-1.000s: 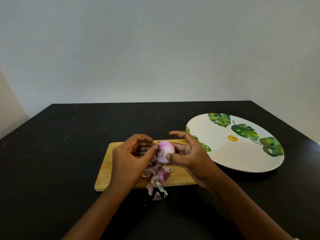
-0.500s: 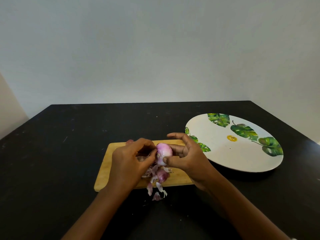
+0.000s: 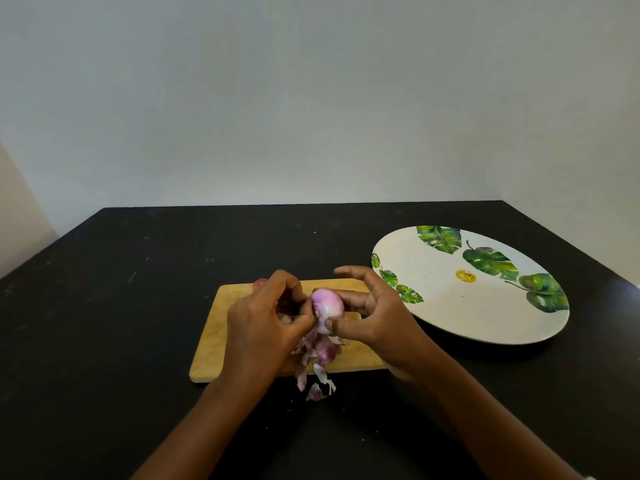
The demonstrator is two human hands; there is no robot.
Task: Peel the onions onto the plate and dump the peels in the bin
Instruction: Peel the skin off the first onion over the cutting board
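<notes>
While the right hand [image 3: 374, 317] holds the onion [image 3: 327, 308] in a curled grip at mid-frame above the board [image 3: 214, 355], the left hand [image 3: 263, 337] pinches skin at its side. The onion looks mostly bare. Peels [image 3: 318, 355] lie on the board's near edge and spill onto the table [image 3: 104, 306]. The plate [image 3: 450, 306] at right holds no onion yet, and no bin shows, so plating and dumping remain.

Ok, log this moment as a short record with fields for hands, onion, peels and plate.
onion: partly peeled, held above the cutting board
right hand: grips the onion
left hand: pinches skin at the onion's side
peels: heaped at the board's near edge, some on the table
plate: right of the board, no onion on it
</notes>
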